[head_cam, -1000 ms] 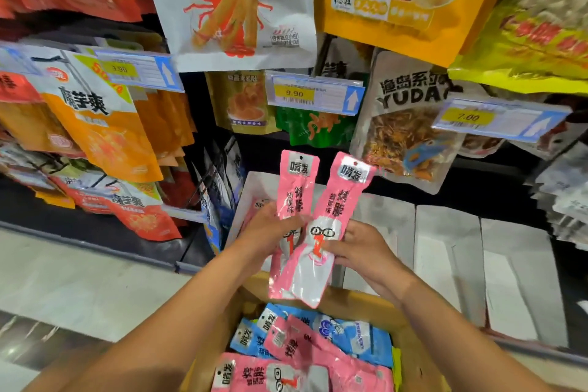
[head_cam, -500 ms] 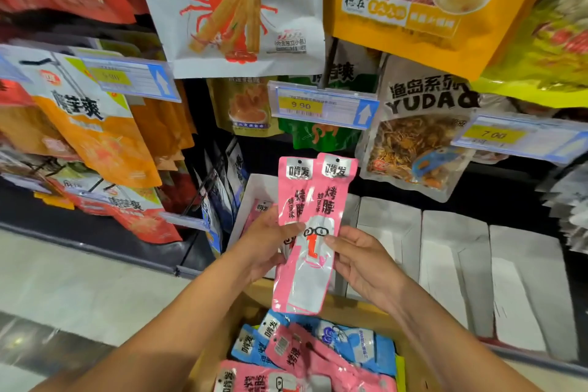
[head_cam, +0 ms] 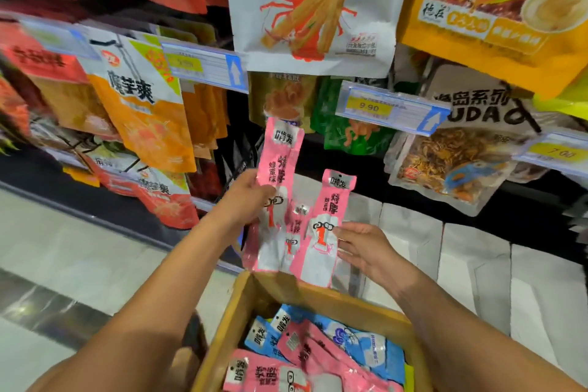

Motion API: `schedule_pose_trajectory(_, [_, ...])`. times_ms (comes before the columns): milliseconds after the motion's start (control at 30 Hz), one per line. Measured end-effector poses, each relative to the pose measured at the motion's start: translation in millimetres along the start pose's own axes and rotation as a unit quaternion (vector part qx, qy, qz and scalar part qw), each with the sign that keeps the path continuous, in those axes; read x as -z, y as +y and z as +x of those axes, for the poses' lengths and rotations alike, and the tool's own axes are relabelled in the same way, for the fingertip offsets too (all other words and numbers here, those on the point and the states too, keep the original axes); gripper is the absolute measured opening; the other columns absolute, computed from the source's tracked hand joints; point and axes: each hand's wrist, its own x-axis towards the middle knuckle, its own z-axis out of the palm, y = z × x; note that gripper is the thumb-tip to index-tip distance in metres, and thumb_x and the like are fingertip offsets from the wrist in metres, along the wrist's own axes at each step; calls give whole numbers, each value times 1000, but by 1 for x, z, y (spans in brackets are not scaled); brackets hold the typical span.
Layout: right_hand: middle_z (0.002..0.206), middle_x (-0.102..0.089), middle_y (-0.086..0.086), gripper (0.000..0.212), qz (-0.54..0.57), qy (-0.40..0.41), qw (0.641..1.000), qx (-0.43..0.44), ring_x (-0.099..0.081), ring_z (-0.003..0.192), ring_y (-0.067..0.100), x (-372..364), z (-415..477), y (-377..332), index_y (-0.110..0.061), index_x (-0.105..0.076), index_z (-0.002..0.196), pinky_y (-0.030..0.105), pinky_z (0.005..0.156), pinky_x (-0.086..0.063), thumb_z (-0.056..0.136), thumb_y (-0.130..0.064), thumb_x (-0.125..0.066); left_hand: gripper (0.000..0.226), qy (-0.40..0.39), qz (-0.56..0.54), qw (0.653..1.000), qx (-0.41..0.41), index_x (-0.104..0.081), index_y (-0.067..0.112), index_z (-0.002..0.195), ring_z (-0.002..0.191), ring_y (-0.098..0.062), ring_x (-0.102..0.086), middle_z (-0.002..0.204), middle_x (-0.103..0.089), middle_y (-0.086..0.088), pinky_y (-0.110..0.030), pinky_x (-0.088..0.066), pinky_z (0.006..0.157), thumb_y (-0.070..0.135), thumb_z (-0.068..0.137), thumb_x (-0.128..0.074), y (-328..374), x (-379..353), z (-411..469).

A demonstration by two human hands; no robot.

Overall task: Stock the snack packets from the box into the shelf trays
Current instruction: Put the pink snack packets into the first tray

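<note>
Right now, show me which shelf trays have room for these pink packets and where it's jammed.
Free: the white trays right of the held pink packets, below the clear-window bag. The tray behind them already holds one. Crowded: the hanging bags above and the cardboard box.

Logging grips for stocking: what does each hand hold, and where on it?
Left hand grips the higher pink packet at its middle; right hand pinches the lower pink packet at its right edge, mid-length.
</note>
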Motion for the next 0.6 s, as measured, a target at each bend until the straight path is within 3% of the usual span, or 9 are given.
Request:
schedule_pose_trajectory(100, [87,-75,7,11,-13,13,1000,-23,-70,81,21,-26,42,9,-9,-67,96,31,76,-58,89,-5,-74,24,10,-33,999,-19,-67,11,121,77,-10,-71,108,-75,-7,-21,-51,55,3,99,-61,6,22,-2])
schedule_pose_trajectory(200, [89,-71,10,19,-38,11,998,-43,-68,76,20,-50,85,22,-7,-63,107,29,65,-58,90,-5,-72,23,25,-62,997,-28,-70,10,119,83,-18,-70,109,-76,-8,-19,-50,49,2,98,-64,8,43,-2])
schedule_pose_trajectory(333, [87,-66,12,10,-57,27,995,-79,-65,75,20,-77,139,43,-9,-58,95,32,63,-56,98,0,-57,27,51,-87,995,-17,-71,7,121,93,-26,-70,117,-75,-15,-31,-58,64,0,96,-65,1,58,2])
schedule_pose_trajectory(467, [98,-68,16,22,-64,55,991,-99,-69,82,27,-101,190,69,-11,-57,107,37,49,-58,97,5,-47,29,59,-78,995,-12,-71,10,123,96,-24,-72,113,-77,-9,-33,-58,72,1,97,-65,-6,62,8])
schedule_pose_trajectory(533, [98,-69,19,19,-86,73,990,-86,-71,83,33,-100,247,102,-6,-55,111,55,64,-61,98,3,-45,28,53,-71,996,-4,-72,15,121,98,-22,-74,110,-78,-4,-33,-58,73,3,97,-65,-8,62,11])
schedule_pose_trajectory(600, [105,-67,17,17,-85,81,988,-96,-68,94,33,-106,280,123,-7,-53,115,56,77,-60,101,-7,-43,26,53,-70,996,0,-73,17,120,95,-17,-75,108,-79,-1,-31,-58,71,5,98,-65,-10,65,12])
